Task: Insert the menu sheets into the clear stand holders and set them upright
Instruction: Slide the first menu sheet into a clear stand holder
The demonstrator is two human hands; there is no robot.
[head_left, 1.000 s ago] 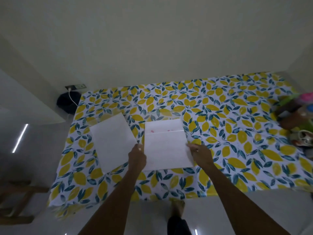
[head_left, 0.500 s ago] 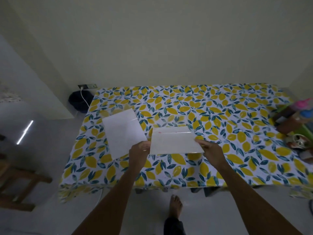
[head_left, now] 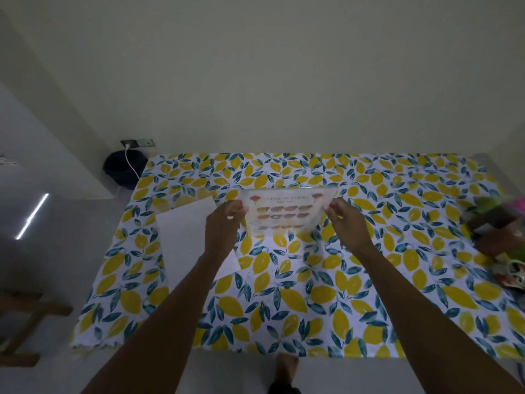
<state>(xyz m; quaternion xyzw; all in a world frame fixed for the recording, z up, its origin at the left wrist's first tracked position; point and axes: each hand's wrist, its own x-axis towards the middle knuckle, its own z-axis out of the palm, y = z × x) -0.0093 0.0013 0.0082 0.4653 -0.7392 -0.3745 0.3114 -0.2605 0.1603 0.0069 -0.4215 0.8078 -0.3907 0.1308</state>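
At the bottom centre of the frame I see a bare foot (head_left: 287, 365) on the pale floor, just in front of the near edge of the table (head_left: 284, 314), which is covered by a cloth printed with yellow lemons and teal leaves. My two forearms rise from the lower corners toward the middle of the frame. My left hand (head_left: 223, 227) is curled, its fingertips pinching the left edge of the menu stand (head_left: 287, 213); my right hand (head_left: 345, 223) pinches the right edge the same way, thumb toward me. Between them the clear holder with its menu sheet stands tilted up on the cloth at centre frame, the printed face turned to me: red marks at the top corners, a heading too blurred to read, and rows of small food pictures. Whether its foot rests flat on the cloth I cannot tell. Left of it, partly under my left wrist, a second white sheet (head_left: 187, 237) lies flat on the table. At the right edge of the frame sits a blurred clutter of colourful items (head_left: 500, 231). Beyond the table's far left corner, a dark round bin (head_left: 122, 172) stands on the floor, with a white cable running up to a wall socket (head_left: 137, 143) on the plain wall
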